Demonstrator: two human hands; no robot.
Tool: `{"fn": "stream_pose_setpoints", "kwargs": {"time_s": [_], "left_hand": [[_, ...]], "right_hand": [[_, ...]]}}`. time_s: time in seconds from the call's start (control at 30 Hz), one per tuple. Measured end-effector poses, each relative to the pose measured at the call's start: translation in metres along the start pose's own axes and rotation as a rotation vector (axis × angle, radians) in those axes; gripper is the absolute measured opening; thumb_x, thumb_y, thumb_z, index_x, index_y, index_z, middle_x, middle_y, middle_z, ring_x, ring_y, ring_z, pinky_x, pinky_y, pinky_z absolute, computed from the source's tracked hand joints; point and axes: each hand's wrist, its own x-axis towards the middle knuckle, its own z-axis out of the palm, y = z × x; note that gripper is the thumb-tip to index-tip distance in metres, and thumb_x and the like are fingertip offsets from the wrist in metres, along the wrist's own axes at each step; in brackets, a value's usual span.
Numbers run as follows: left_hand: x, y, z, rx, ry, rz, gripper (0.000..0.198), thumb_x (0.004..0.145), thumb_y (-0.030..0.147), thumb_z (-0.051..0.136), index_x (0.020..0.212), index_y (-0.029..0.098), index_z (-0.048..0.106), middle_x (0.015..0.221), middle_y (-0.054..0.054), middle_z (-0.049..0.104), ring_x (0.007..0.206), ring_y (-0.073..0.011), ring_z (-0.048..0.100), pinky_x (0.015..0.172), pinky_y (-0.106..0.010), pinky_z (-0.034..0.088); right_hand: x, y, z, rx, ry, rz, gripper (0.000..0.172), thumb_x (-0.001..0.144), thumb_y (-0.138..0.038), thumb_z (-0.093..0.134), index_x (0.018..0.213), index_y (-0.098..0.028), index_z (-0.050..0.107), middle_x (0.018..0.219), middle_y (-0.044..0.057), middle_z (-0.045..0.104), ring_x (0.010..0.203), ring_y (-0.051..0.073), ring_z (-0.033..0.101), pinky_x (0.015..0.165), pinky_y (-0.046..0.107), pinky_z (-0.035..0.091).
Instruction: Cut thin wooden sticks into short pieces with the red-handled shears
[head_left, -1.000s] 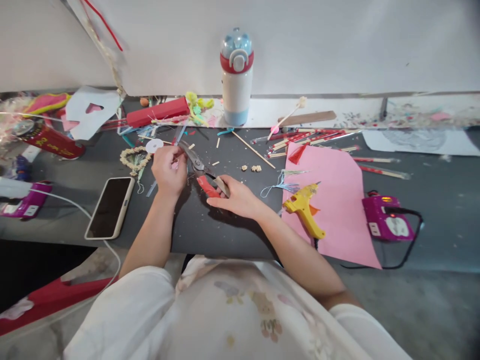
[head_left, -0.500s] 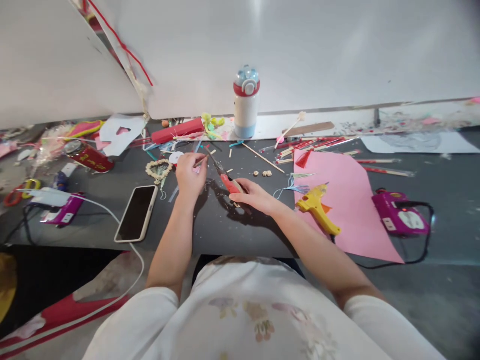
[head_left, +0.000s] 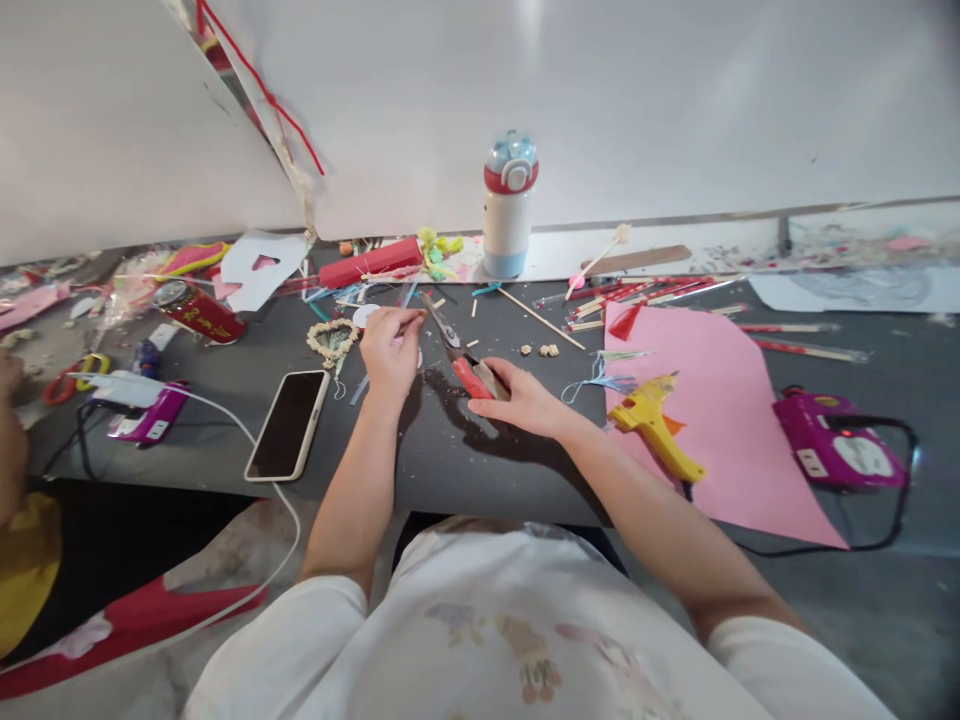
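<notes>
My left hand [head_left: 390,358] is closed in a pinch, thumb against fingertips. Whatever sits between those fingertips is too small to make out. From the right, my right hand [head_left: 521,398] grips a pair of pliers [head_left: 471,379] by the red handles. The metal jaws point up and left, close beside my left fingertips. Left of my left hand lies a heart-shaped ring of small beige pieces [head_left: 331,341] with a pale tassel. Several small beige pieces [head_left: 550,351] and a thin wooden stick [head_left: 541,318] rest beyond the pliers.
A phone [head_left: 287,427] lies at left, near a soda can [head_left: 199,312] and scissors [head_left: 64,385]. A bottle [head_left: 507,225] stands at the back. Right, a yellow glue gun [head_left: 656,425] rests on pink paper [head_left: 724,430] beside a purple power strip [head_left: 836,440]. Another person's arm [head_left: 10,440] shows far left.
The view has swung slightly left, so the scene sits further right. My pliers and left hand stay close together. Another person's arm has come into view at the left edge.
</notes>
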Motion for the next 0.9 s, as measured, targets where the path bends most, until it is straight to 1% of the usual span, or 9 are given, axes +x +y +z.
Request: {"fn": "stream_pose_setpoints", "kwargs": {"time_s": [0.2,0.33,0.5,0.63,0.73,0.9], "left_hand": [[0.0023,0.0015,-0.0025,-0.045,-0.008,0.014,0.009,0.085,0.023,0.067,0.081,0.02,0.075,0.078,-0.001,0.072,0.079,-0.015,0.066,0.076,-0.027,0.051],[0.0037,0.002,-0.004,-0.067,-0.029,0.002,0.008,0.083,0.019,0.068,0.082,0.021,0.076,0.078,-0.001,0.072,0.078,-0.014,0.066,0.073,-0.025,0.051],[0.004,0.0026,-0.004,-0.091,-0.026,-0.062,0.007,0.082,0.022,0.07,0.081,0.022,0.076,0.076,0.0,0.071,0.073,-0.0132,0.065,0.069,-0.025,0.051],[0.0041,0.0019,-0.0036,-0.15,-0.016,-0.097,0.007,0.081,0.021,0.071,0.08,0.023,0.078,0.073,0.001,0.071,0.07,-0.012,0.064,0.067,-0.024,0.05],[0.0052,0.0022,-0.0045,-0.156,-0.028,-0.127,0.008,0.08,0.021,0.071,0.081,0.024,0.078,0.071,0.002,0.07,0.068,-0.0117,0.064,0.067,-0.025,0.05],[0.0069,0.0039,-0.0067,-0.166,-0.073,-0.177,0.009,0.081,0.028,0.071,0.079,0.023,0.078,0.072,0.001,0.072,0.068,-0.0126,0.065,0.068,-0.026,0.052]], "right_hand": [[0.0015,0.004,0.0005,-0.008,0.004,-0.024,0.051,0.074,-0.048,0.072,0.111,-0.018,0.056,0.097,0.004,0.066,0.083,0.019,0.061,0.078,0.035,0.049],[0.0008,0.0043,0.0001,-0.044,0.014,-0.047,0.049,0.075,-0.048,0.072,0.111,-0.017,0.058,0.102,0.007,0.067,0.089,0.021,0.063,0.08,0.036,0.051],[-0.0008,0.0021,-0.0012,-0.075,0.017,-0.058,0.05,0.076,-0.048,0.071,0.114,-0.017,0.059,0.105,0.008,0.067,0.094,0.023,0.064,0.082,0.038,0.052],[-0.0015,0.0009,-0.0025,-0.078,0.02,-0.056,0.051,0.076,-0.049,0.07,0.114,-0.017,0.059,0.107,0.009,0.067,0.095,0.023,0.064,0.083,0.039,0.052],[-0.0015,0.0013,-0.0026,-0.073,0.018,-0.055,0.051,0.076,-0.05,0.07,0.113,-0.017,0.059,0.107,0.009,0.067,0.095,0.024,0.064,0.083,0.038,0.052],[-0.001,0.0022,-0.0023,-0.058,0.015,-0.056,0.051,0.075,-0.05,0.072,0.113,-0.017,0.059,0.106,0.009,0.067,0.095,0.024,0.064,0.082,0.038,0.052]]}}
